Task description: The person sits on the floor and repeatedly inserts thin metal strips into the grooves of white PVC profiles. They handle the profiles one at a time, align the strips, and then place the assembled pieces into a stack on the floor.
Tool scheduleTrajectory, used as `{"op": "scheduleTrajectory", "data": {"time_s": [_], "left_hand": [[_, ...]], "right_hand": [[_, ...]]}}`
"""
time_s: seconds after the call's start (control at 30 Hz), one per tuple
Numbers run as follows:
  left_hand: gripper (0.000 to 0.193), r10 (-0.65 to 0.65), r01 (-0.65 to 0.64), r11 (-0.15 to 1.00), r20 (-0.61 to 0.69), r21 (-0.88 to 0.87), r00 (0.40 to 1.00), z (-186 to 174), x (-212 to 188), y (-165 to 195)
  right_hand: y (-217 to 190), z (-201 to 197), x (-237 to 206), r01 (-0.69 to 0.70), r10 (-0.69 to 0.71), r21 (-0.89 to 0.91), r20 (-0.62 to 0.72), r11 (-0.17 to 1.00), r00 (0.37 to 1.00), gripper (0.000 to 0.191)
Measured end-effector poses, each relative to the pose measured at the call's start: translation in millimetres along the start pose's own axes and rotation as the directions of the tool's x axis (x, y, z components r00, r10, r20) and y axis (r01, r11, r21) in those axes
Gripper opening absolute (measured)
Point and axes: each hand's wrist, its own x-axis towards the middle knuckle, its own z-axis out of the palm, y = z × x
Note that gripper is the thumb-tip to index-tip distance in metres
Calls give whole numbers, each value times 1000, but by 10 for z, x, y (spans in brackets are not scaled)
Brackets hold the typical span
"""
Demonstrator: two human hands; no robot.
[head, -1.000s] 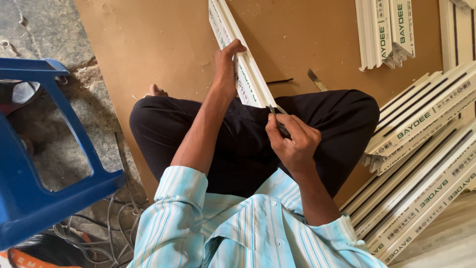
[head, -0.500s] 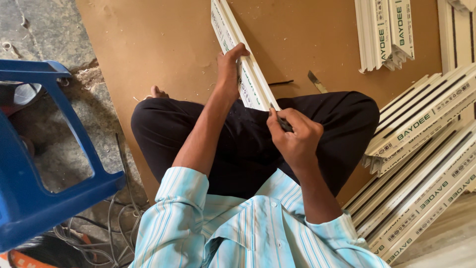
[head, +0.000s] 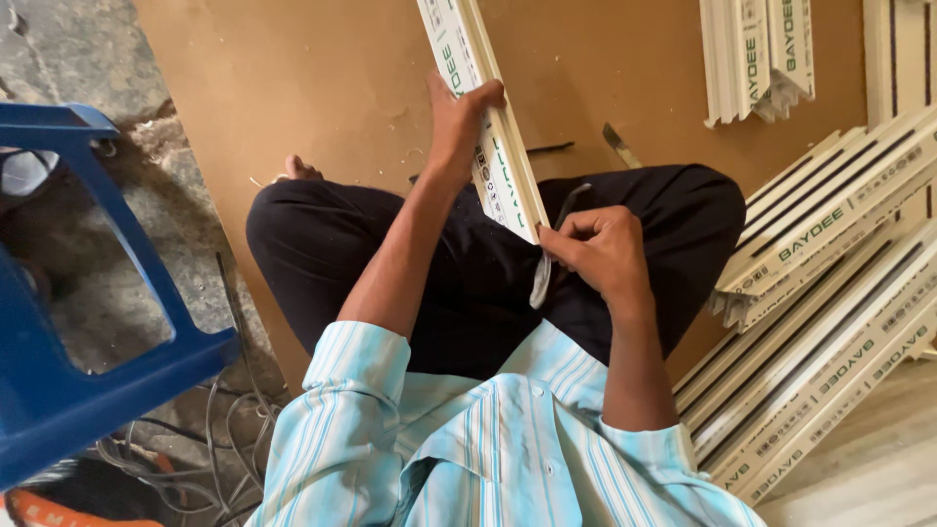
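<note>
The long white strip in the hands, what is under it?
Under the long white strip lie a brown board and the dark trousers. The left hand hides part of it.

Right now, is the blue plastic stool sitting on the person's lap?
No, the blue stool stands on the floor to the person's left, while the left hand and right hand hold a white plastic strip over the lap.
</note>
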Motion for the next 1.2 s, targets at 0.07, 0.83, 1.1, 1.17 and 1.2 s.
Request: {"op": "scheduleTrajectory", "data": {"time_s": [0.07,0.83,1.1,1.17,1.2], "left_hand": [[57,-16,16,999,31,-29,999,-11,0,-9],[60,98,-98,995,167,-11,981,-130,-77,308],[105,402,-440,870,197,223,894,-63,-357,794],[108,286,-342,891,216,300,933,-49,-436,996],[105,382,-448,829,245,335,891,-37,-477,1100]], "right_hand": [[75,14,15,-49,48,67,27,997,999,22],[-150,176,-76,118,-211,370,222,922,952,40],[-223,328,-170,217,-233,214,52,953,971,38],[-252,342,-210,297,-307,257,2,920,952,35],[-266,342,-233,347,-357,314,-27,884,934,33]]}}
